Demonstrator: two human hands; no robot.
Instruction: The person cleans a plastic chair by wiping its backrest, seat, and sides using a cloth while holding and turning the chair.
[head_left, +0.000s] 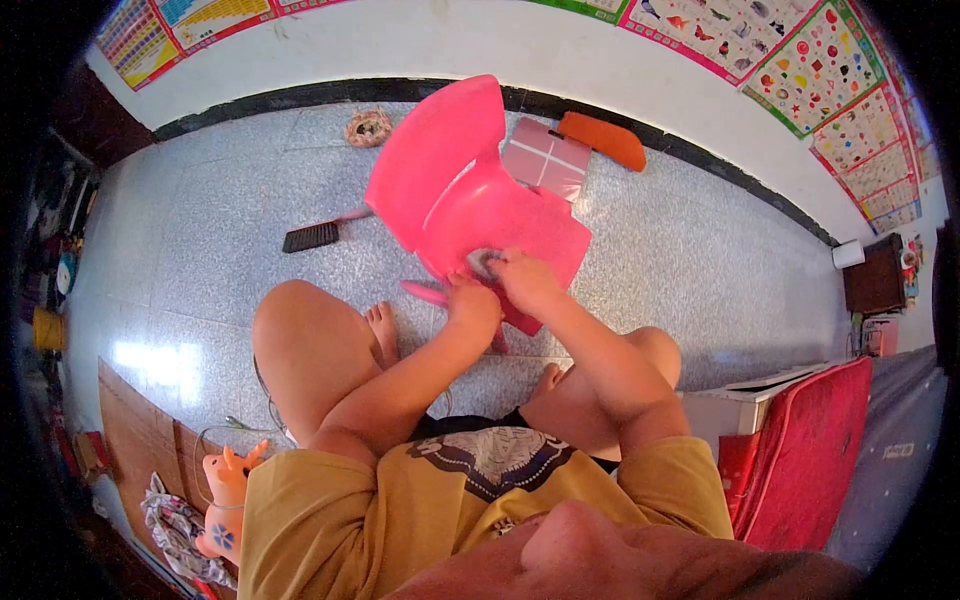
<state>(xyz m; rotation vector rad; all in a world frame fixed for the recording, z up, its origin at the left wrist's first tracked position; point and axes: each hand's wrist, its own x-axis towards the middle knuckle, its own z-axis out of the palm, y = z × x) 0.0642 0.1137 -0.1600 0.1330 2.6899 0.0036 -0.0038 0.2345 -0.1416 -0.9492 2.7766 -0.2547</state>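
Note:
A pink plastic child's chair stands tilted on the floor in front of my knees, its curved backrest leaning up and to the left. My right hand presses a small grey scrubbing wad against the seat; whether it is cloth or steel wool I cannot make out. Beside it, my left hand is closed around the near edge of the seat. A pink chair leg sticks out to the left of that hand. Part of the wad is hidden under my right fingers.
On the floor lie a black-bristled brush, a round patterned object, a pink box and an orange piece by the wall. An orange animal toy sits at lower left. A red padded panel stands at right.

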